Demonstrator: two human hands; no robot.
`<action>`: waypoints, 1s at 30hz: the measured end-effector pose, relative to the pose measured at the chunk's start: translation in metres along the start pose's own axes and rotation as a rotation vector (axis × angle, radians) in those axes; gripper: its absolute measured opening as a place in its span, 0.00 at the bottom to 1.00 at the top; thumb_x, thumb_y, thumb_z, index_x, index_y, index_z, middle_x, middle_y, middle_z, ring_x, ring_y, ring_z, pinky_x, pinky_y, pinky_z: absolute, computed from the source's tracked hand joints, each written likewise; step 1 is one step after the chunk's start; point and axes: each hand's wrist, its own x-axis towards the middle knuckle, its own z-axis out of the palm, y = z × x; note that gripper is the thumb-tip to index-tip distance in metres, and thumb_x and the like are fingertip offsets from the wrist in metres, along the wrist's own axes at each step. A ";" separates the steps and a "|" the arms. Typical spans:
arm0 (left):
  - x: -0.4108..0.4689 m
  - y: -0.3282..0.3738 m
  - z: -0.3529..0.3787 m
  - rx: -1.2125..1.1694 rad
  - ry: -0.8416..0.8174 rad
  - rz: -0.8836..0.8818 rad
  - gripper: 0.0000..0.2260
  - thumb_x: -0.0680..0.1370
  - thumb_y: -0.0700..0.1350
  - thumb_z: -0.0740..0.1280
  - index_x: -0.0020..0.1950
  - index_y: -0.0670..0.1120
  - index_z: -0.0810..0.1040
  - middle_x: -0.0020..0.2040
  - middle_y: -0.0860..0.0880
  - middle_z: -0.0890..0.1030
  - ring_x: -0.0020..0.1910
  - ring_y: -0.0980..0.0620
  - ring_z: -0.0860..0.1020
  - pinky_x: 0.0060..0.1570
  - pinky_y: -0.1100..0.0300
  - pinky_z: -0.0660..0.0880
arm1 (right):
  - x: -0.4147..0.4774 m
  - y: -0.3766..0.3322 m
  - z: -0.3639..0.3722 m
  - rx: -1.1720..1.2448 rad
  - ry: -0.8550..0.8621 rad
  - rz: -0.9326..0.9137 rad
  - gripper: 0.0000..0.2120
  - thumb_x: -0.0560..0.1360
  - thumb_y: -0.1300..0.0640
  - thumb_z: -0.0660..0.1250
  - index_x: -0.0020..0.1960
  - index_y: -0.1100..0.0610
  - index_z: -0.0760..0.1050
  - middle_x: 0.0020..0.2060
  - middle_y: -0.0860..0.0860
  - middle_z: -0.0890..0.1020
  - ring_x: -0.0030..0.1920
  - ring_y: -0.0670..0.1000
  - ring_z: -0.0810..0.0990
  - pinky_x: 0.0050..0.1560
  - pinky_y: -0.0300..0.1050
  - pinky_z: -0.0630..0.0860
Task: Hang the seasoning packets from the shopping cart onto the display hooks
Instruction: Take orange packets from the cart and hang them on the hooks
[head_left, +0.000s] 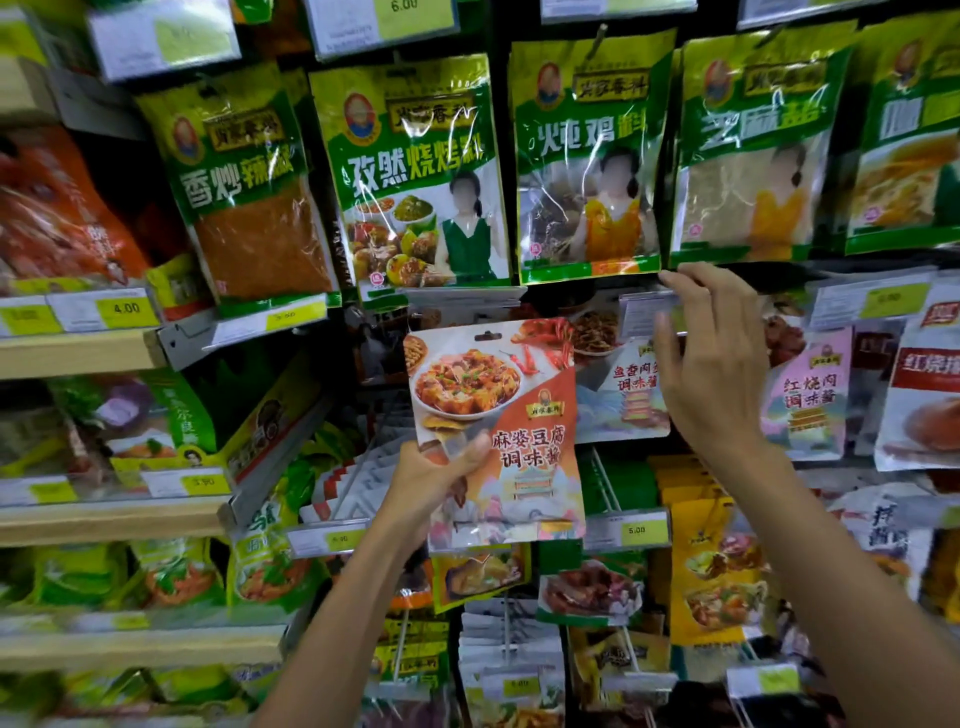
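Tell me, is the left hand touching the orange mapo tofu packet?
Touching. The head view shows the left hand gripping the packet, thumb pressed across its front.

The seasoning packet (496, 431) in your left hand (431, 483) is smooth printed plastic film with a soft sheen, less shiny than what hangs above it. Above that packet, the green packets (415, 171) are glossy plastic, creased, throwing bright streaks of glare. Left of the packet, the shelf edges (78, 353) look like pale matt wood. To its right, your right hand (711, 364) touches a clear glossy plastic price tag holder (649, 312). Below the packet, the display hooks (605, 478) are thin, pale, smooth metal wire.
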 end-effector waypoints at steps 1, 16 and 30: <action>0.004 0.000 -0.001 -0.001 0.002 -0.004 0.13 0.62 0.55 0.77 0.25 0.51 0.78 0.25 0.52 0.78 0.25 0.56 0.76 0.26 0.64 0.71 | 0.001 0.003 0.005 -0.019 -0.024 -0.014 0.14 0.81 0.61 0.59 0.63 0.66 0.73 0.59 0.64 0.76 0.62 0.58 0.69 0.63 0.53 0.69; 0.043 -0.010 -0.010 -0.030 0.052 -0.043 0.17 0.61 0.54 0.77 0.40 0.42 0.81 0.40 0.40 0.83 0.35 0.48 0.79 0.34 0.58 0.76 | -0.001 0.016 0.023 -0.073 0.003 -0.067 0.14 0.82 0.61 0.59 0.63 0.69 0.74 0.56 0.64 0.79 0.59 0.62 0.74 0.67 0.55 0.68; 0.077 -0.035 -0.008 -0.016 0.071 -0.137 0.19 0.69 0.52 0.77 0.46 0.37 0.80 0.42 0.38 0.81 0.40 0.46 0.79 0.45 0.49 0.76 | -0.005 0.019 0.025 -0.103 0.064 -0.064 0.14 0.82 0.63 0.59 0.63 0.69 0.74 0.57 0.64 0.80 0.59 0.63 0.77 0.68 0.50 0.67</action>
